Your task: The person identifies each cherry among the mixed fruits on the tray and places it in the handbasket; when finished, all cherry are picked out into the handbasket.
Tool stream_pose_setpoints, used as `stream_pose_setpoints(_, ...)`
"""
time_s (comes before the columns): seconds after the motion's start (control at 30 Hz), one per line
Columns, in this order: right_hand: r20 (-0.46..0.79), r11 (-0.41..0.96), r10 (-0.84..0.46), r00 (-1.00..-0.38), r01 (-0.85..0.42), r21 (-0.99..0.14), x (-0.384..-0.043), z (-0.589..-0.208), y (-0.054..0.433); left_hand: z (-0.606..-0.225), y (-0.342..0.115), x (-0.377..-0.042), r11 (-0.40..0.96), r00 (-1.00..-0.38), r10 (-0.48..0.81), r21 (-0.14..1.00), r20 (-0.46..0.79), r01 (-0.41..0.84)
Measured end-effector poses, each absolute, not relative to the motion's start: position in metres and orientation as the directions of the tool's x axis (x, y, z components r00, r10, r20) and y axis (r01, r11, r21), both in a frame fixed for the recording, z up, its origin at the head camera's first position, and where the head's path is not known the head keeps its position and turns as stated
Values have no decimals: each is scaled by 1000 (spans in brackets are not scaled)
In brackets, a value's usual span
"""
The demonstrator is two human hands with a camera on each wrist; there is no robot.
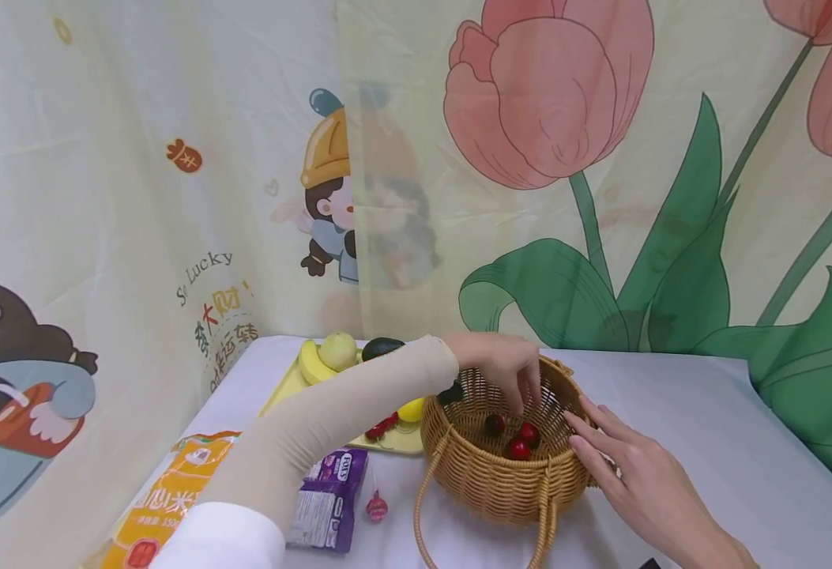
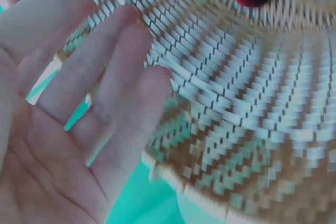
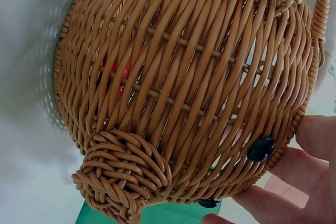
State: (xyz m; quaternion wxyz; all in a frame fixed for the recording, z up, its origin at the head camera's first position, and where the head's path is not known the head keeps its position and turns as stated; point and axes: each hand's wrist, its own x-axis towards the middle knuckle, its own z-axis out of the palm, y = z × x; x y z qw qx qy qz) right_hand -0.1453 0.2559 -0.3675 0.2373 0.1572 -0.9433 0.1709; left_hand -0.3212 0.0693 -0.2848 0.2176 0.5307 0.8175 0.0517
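Observation:
A brown wicker basket (image 1: 490, 482) stands on the table with its handle hanging down at the front. Round red fruits (image 1: 518, 450) lie inside on its bottom, one of them darker. My left hand (image 1: 506, 370) reaches in over the basket's mouth, fingers pointing down. Its palm and spread fingers (image 2: 134, 72) show nothing held in the left wrist view. At the basket's right side, my right hand (image 1: 632, 462) touches the rim with extended fingers. In the right wrist view those fingers (image 3: 299, 169) lie against the rim, near a black bead eye (image 3: 261, 149) and a woven snout (image 3: 128, 166).
Behind my left arm is a yellow tray (image 1: 404, 444) with bananas (image 1: 312, 363), a pale round fruit (image 1: 338, 351) and other produce. A purple packet (image 1: 336, 506), a lollipop (image 1: 376, 506) and an orange bag (image 1: 174, 490) lie left of the basket. A printed curtain (image 1: 401, 197) hangs behind.

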Motion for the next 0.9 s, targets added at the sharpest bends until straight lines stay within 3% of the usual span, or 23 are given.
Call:
stream_pose_setpoints(0.37, 411, 905, -194, -891, -324, -275, -146, -367, 254, -252, 17, -330, 508, -492, 861, 209, -125, 836)
stream_pose_setpoints(0.6, 431, 901, -193, -882, -333, -278, -145, -369, 254, -254, -42, -336, 516, -528, 848, 301, -49, 802)
stream_pose_setpoints(0.9, 476, 894, -209, -854, -364, -261, -145, -369, 255, -273, -131, -328, 622, -660, 750, 295, 40, 725)
